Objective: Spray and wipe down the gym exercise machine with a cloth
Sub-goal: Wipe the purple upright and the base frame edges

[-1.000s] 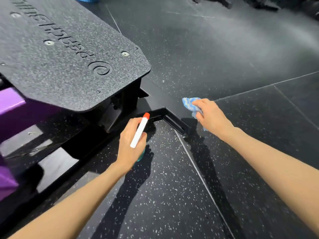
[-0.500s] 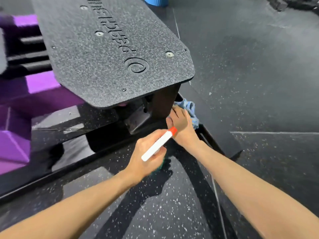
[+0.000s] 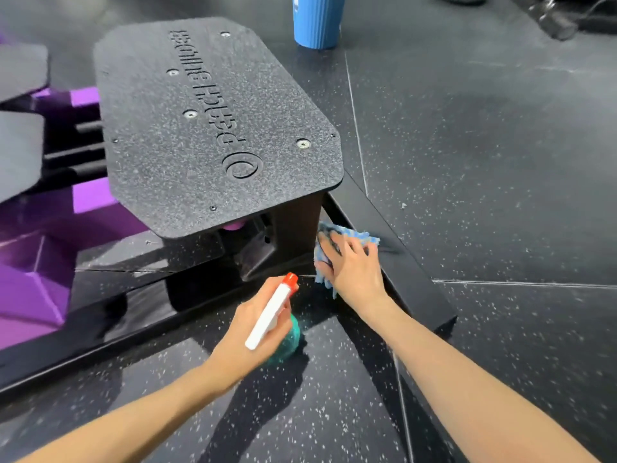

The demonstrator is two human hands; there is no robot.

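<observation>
Noted dark rubber floor point(image 3: 494, 168), flecked white, laid in big tiles with thin pale seams point(image 3: 356, 128). Found the gym machine's glossy black base frame point(image 3: 414, 292) resting directly on it, corner angled toward lower right. Logged blue ribbed cylinder point(image 3: 317, 21) standing upright beyond the machine, apart from it. Saw blurred dark gear point(image 3: 557, 18) far top right, unidentifiable.

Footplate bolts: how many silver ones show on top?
4 on the footplate: one at the far edge, two down the middle, one by the near right corner. None looks hidden.
</observation>
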